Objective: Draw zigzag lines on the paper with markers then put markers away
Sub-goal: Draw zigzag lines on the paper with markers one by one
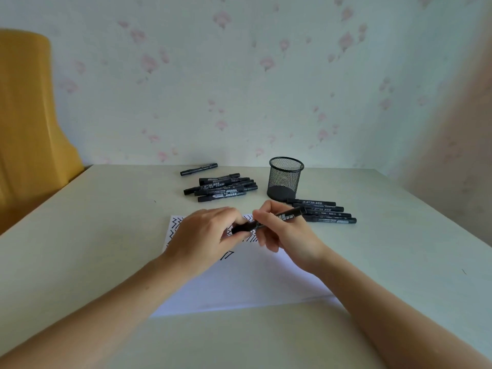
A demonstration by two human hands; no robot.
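A white sheet of paper (pixel 247 283) lies on the table with black zigzag lines across its far part, partly hidden by my hands. My right hand (pixel 285 233) grips the barrel of a black marker (pixel 286 215) above the paper. My left hand (pixel 205 235) pinches the marker's cap end (pixel 241 228). Whether the cap is on or coming off is not visible. A black mesh pen cup (pixel 285 178) stands upright beyond the paper.
A pile of several black markers (pixel 221 188) lies left of the cup, with a single marker (pixel 199 169) behind it near the wall. Several more markers (pixel 326 213) lie right of my right hand. A yellow chair (pixel 29 123) stands at the table's left.
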